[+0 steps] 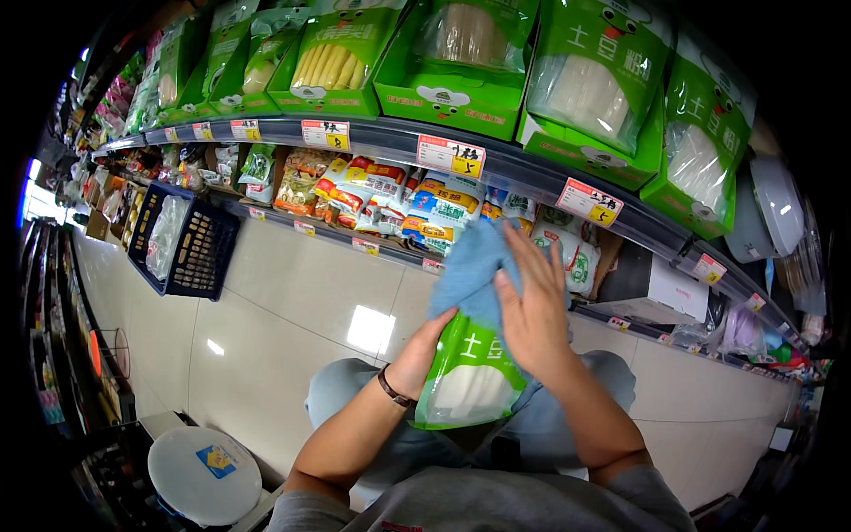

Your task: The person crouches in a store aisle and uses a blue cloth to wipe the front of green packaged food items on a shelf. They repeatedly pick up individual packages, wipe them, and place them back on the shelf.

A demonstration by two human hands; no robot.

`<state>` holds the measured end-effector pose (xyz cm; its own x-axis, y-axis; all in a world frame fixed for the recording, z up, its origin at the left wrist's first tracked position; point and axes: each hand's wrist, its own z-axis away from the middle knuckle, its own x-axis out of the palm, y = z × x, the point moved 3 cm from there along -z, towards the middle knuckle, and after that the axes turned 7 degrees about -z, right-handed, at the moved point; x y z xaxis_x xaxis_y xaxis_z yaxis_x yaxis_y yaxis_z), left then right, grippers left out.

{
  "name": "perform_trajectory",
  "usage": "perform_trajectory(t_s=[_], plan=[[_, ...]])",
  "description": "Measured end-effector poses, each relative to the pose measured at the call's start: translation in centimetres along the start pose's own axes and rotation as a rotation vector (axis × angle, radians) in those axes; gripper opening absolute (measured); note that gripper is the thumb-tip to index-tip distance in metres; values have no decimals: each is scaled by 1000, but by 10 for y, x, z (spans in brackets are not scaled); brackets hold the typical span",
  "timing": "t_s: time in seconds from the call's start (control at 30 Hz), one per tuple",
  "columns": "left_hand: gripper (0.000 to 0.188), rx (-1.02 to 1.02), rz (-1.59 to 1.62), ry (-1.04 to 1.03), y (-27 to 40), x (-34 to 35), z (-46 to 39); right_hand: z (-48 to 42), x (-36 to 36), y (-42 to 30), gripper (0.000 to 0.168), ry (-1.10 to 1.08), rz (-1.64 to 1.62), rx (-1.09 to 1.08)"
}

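My left hand (420,356) grips the left edge of a green and clear plastic packet of pale noodles (473,392), which lies over my lap. A light blue cloth (469,269) covers the packet's upper end. My right hand (535,306) lies on the cloth, its fingers stretched out, pressing it at the packet's upper right. The fingertips of my left hand are hidden behind the packet and cloth. Above, similar noodle packets (585,86) stand in green display boxes on the shelf.
The shelf edge (515,176) with price tags runs across in front of me. Bagged goods (372,189) fill the lower shelf. A dark blue plastic basket (209,243) stands on the tiled floor at left, and a round white lid (203,475) is at lower left.
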<state>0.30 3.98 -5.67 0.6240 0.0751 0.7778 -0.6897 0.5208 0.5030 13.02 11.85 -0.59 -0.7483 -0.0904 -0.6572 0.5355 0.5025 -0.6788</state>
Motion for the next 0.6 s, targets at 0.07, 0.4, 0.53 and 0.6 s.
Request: perform_trajectory(t_s=[0.07, 0.4, 0.53, 0.6], plan=[[53, -24, -46, 94, -5, -3, 0, 1, 4, -13, 52, -114, -38, -83], [55, 319, 249, -56, 19, -29, -13, 38, 24, -57, 69, -445, -243, -259], [51, 453, 275, 90, 54, -27, -2, 52, 29, -59, 63, -511, -91, -305], [48, 509, 239, 247, 60, -22, 3, 61, 35, -60, 62, -502, -28, -362]])
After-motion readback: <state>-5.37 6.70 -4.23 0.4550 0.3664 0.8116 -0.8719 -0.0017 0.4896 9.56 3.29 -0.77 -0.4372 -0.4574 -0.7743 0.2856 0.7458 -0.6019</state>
